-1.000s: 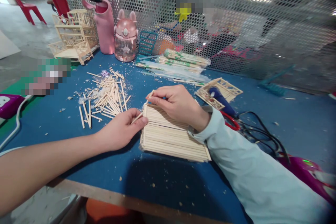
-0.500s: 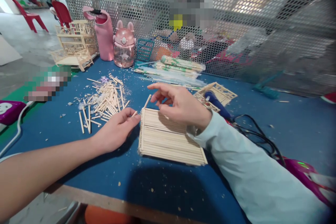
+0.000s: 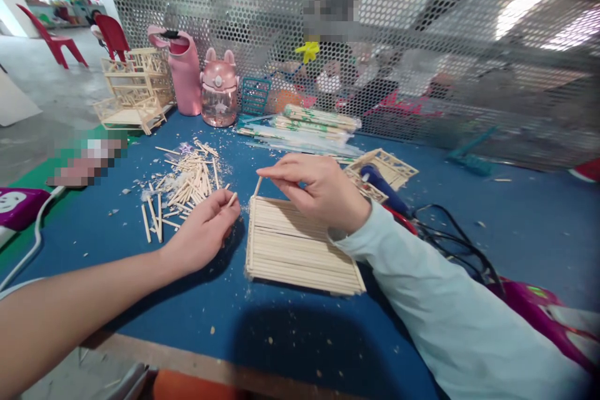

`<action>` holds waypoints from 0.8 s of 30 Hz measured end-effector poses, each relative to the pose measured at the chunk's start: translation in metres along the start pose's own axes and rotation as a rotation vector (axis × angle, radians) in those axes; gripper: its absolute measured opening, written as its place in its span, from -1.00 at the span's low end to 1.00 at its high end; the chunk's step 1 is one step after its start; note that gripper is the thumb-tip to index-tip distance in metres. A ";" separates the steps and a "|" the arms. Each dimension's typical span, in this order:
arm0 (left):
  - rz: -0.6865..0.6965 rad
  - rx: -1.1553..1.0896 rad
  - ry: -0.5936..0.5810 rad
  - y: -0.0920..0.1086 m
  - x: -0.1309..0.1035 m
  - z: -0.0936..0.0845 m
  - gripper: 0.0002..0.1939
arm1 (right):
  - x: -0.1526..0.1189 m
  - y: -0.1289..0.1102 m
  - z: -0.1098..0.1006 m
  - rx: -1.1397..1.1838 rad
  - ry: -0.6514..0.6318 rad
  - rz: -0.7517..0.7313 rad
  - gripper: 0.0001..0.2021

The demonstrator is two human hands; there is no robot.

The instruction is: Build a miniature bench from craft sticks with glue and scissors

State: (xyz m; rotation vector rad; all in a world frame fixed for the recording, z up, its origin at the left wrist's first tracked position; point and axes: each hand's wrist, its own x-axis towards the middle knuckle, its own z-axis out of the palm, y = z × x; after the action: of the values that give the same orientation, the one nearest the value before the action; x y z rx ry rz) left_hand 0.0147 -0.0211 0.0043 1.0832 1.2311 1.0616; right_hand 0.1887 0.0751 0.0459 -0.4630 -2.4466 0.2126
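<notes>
On the blue table lies a flat panel of wooden sticks [image 3: 300,256] laid side by side. A short wooden stick [image 3: 258,186] stands up, slightly tilted, at its far left corner. My right hand [image 3: 316,190] is above the panel, its fingers drawn together and the fingertips at the top of that upright stick. Left of the panel, my left hand [image 3: 206,228] pinches another short stick [image 3: 232,199] between thumb and forefinger. A pile of cut sticks [image 3: 192,175] lies beyond my left hand.
A blue glue gun [image 3: 384,187] rests by a small stick frame [image 3: 398,169] at right, near black cables [image 3: 454,231]. Behind are packs of sticks [image 3: 319,122], a pink bottle [image 3: 185,78], a clear-bodied bottle [image 3: 219,90], a stick-built model [image 3: 135,90] and a perforated metal screen [image 3: 262,12].
My right hand's fingers have closed together and come to the top of the upright stick. My left hand, with its short stick, has drawn slightly left, away from the panel.
</notes>
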 end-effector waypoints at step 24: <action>0.382 0.004 0.334 0.045 0.061 -0.013 -0.65 | 0.002 -0.009 -0.001 0.082 0.109 0.205 -0.59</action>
State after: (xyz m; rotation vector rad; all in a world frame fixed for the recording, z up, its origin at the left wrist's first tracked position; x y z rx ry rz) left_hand 0.0039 0.0474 0.0382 1.2065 1.3135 1.5828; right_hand 0.1857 0.0671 0.0505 -0.6719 -2.2741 0.3631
